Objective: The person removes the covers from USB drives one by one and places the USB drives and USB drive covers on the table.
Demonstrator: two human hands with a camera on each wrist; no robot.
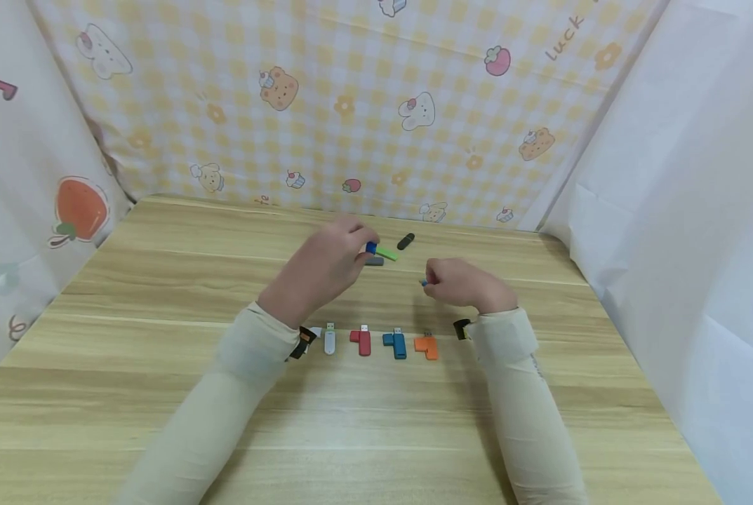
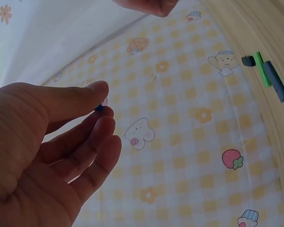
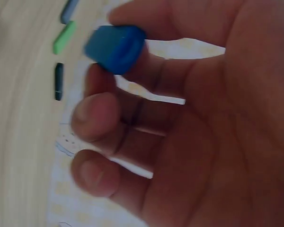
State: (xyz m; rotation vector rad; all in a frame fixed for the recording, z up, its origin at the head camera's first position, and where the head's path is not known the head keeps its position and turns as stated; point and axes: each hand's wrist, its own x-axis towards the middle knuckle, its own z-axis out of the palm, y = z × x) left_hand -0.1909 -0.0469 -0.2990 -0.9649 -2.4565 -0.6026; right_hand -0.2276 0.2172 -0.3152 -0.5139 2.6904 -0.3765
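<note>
My left hand (image 1: 322, 266) pinches a small blue piece (image 1: 371, 247) above the back of the table. In the left wrist view only a sliver of that blue piece (image 2: 99, 107) shows between the thumb and fingers of the left hand (image 2: 52, 137). To the right and nearer, my right hand (image 1: 467, 284) holds another blue piece (image 1: 424, 283), mostly covered by the fingers. The right wrist view shows this blue piece (image 3: 116, 48) pinched by the right hand (image 3: 203, 113), its other fingers curled below. The two hands are apart.
White (image 1: 330, 341), red (image 1: 365, 342), teal-blue (image 1: 399, 345) and orange (image 1: 431, 347) USB sticks lie in a row in front. Green (image 1: 387, 254), grey (image 1: 374, 261) and black (image 1: 405, 241) sticks lie farther back. A patterned curtain (image 1: 351, 140) hangs behind the table.
</note>
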